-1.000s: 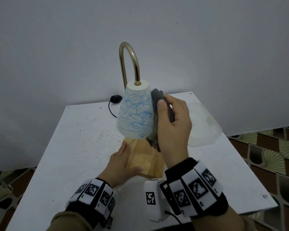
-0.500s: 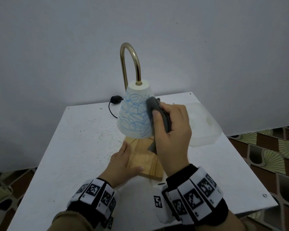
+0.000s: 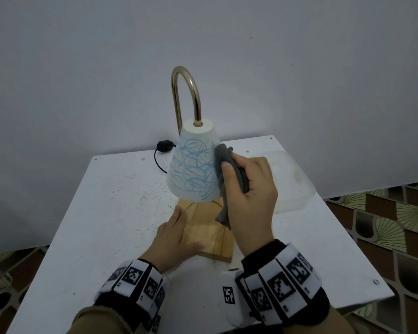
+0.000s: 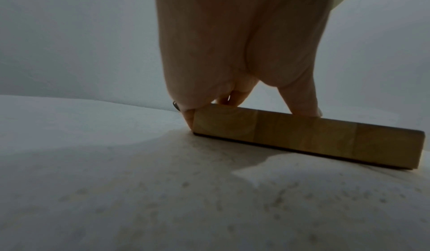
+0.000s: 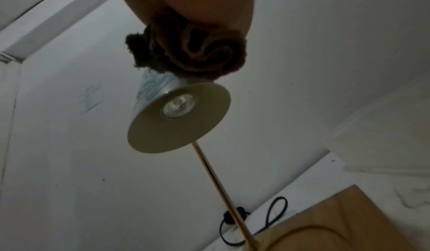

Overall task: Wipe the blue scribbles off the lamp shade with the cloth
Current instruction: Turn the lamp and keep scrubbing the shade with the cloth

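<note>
A white cone lamp shade (image 3: 191,165) covered in blue scribbles hangs from a curved brass arm (image 3: 186,92) over a wooden base (image 3: 208,235). My right hand (image 3: 249,196) grips a bunched grey cloth (image 3: 223,157) and holds it against the shade's right side. From below, the right wrist view shows the cloth (image 5: 188,56) touching the shade (image 5: 153,91) above its open rim. My left hand (image 3: 174,239) lies flat on the left edge of the base, fingers straight. In the left wrist view that left hand (image 4: 242,97) presses the base (image 4: 302,141) near its corner.
The lamp stands on a white table (image 3: 106,213) speckled with small marks. A translucent plastic container (image 3: 292,182) sits at the back right, just behind my right hand. A black cord with a switch (image 3: 164,145) trails off the back edge. Patterned floor (image 3: 384,225) lies right of the table.
My right hand has carried the cloth leftward and up from beside the shade onto its right side. The left hand has stayed on the base.
</note>
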